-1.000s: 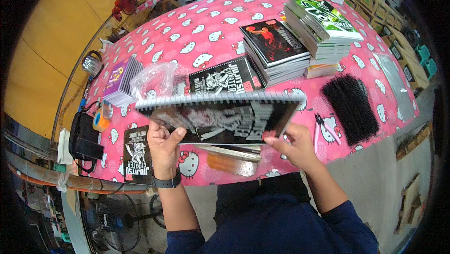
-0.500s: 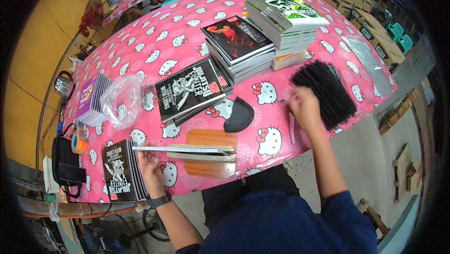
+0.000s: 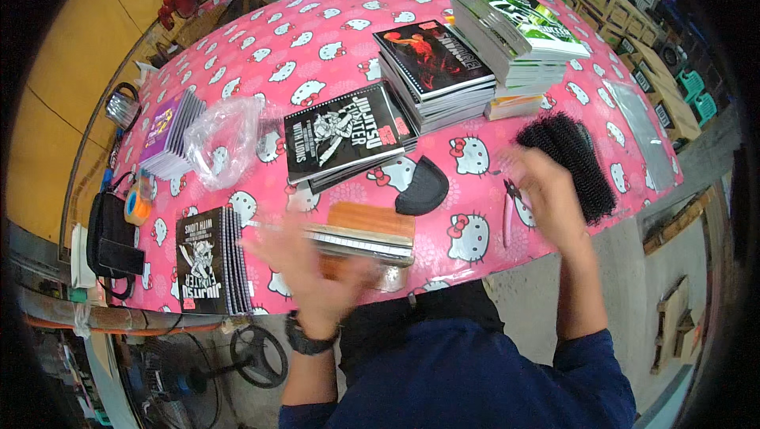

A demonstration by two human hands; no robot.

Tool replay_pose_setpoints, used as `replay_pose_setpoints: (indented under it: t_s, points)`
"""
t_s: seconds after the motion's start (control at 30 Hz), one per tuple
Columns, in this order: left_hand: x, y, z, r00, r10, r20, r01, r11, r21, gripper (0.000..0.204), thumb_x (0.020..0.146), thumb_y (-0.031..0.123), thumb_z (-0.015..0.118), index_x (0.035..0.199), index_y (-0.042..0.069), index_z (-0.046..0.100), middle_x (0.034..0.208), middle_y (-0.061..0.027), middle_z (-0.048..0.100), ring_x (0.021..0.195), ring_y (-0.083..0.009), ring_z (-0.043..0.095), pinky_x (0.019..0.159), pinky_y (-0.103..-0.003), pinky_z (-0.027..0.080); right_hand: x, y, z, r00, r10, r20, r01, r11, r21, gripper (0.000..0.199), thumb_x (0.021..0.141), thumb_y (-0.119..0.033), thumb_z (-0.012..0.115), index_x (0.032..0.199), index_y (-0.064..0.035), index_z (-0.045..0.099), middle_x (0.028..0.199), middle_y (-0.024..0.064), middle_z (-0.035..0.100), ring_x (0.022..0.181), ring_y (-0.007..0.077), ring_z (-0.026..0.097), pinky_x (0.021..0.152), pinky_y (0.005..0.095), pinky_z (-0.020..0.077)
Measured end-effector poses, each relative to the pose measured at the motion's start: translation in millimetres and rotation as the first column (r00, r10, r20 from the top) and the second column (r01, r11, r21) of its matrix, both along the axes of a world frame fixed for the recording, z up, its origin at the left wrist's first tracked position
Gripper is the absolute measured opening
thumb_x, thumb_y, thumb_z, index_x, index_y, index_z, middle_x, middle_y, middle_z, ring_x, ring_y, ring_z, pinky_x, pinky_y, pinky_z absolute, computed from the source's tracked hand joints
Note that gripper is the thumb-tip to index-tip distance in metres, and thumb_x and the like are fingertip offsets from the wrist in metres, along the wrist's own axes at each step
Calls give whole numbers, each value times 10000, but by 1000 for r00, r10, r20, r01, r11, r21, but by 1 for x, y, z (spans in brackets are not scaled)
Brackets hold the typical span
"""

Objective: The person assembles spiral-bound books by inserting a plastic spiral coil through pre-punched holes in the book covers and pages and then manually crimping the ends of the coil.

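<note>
My left hand (image 3: 313, 275), blurred by motion, is over the near left part of the wooden holder (image 3: 364, 215). Its fingers look spread, with nothing visible in them. A thin notebook (image 3: 360, 245) stands on edge in the holder, its pages' edge facing up. My right hand (image 3: 550, 191), also smeared, hovers beside the pile of black spiral binding coils (image 3: 582, 160). Its fingertips are unclear, so I cannot tell whether they hold anything. Pink-handled pliers (image 3: 508, 219) lie on the table just left of that hand. A black curved flat piece (image 3: 423, 187) lies beyond the holder.
Black spiral notebooks (image 3: 202, 263) lie at the near left; more black-covered ones (image 3: 344, 132) are stacked mid-table. Taller stacks of black (image 3: 435, 57) and green (image 3: 522, 21) books stand behind. At left are purple notebooks (image 3: 162, 132), a plastic bag (image 3: 222, 144), orange tape (image 3: 137, 207) and a black pouch (image 3: 115, 231).
My left hand has left the notebook's left end and moved right, over the holder. My right hand stays near the coils. The whole view has shifted slightly.
</note>
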State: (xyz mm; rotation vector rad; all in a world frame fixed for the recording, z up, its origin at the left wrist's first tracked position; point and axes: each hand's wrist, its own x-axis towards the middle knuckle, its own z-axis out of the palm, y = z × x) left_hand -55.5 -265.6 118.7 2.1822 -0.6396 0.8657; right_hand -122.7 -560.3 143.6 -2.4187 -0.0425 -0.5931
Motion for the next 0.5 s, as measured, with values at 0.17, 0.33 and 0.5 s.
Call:
replay_pose_setpoints:
  t_s: [0.17,0.33,0.5]
  points:
    - [-14,-43,-6,977,-94,-193,148,946,289,515,664,438,723,1046,109,617,1021,-62,555,1027,-255,494,1022,-655,56,-12,70,12,960,253,-123,-193,910,368,224,742,10,629,963,-24,625,823,99,574,769,225,583,684,317,471]
    - [-12,-50,-10,984,-165,-71,177,961,211,367,644,314,708,957,139,627,841,-39,512,927,-242,501,1066,-584,47,-4,79,-5,952,305,-19,-280,896,346,197,721,12,648,912,-36,637,831,94,578,776,224,581,678,308,468]
    - [-11,-49,-11,983,-165,-75,178,958,226,383,654,307,696,981,122,623,890,-28,551,961,-223,517,1040,-638,57,-1,75,-7,948,319,7,-303,895,327,215,677,47,654,872,-41,635,827,88,580,816,246,568,723,326,464]
